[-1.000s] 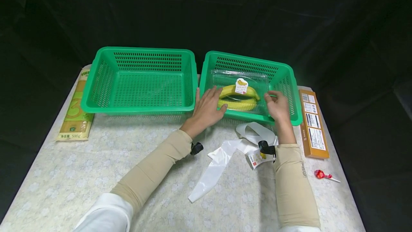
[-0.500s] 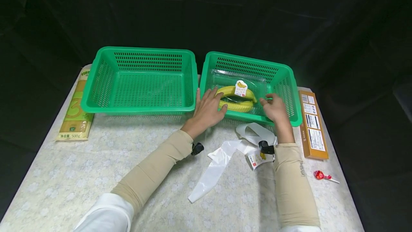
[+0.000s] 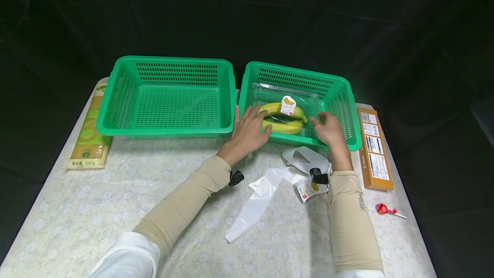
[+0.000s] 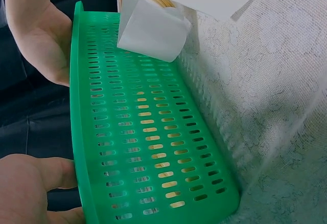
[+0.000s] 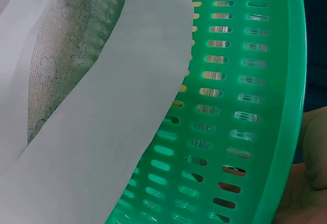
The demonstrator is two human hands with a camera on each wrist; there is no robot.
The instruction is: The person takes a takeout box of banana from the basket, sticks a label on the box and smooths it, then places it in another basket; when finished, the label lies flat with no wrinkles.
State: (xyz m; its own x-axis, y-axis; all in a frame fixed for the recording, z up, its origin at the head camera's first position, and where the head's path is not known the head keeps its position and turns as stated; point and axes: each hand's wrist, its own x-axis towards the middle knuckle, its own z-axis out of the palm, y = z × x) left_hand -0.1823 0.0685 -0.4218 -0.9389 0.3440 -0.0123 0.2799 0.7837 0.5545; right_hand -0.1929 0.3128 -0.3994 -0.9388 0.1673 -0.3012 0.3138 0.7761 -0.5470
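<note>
A clear plastic box of bananas (image 3: 281, 127) with a white banana-shaped label (image 3: 287, 105) lies in the right green basket (image 3: 305, 71). My left hand (image 3: 248, 130) reaches over the near-left rim, fingers straight and spread, at the box's left end; its thumb overlaps the lower banana. At the box's right end is my right hand (image 3: 331, 130), with bent fingers and the thumb tip right at the plastic edge. I cannot tell whether it grips that edge. In both wrist views the slotted basket wall (image 4: 117, 127) hides most of the box; bananas show yellow through the slots.
Left of it stands a second green basket (image 3: 166, 132). A yellow noodle packet (image 3: 88, 136) lies at the far left. An orange box (image 3: 374, 149) and a red lollipop (image 3: 382, 209) lie at the right. A white banana-printed strip (image 3: 254, 209) curls on the tablecloth before the right basket.
The banana box has shifted slightly left and sits lower in the basket than a second ago. My right hand has moved a little left with it; my left hand has hardly moved.
</note>
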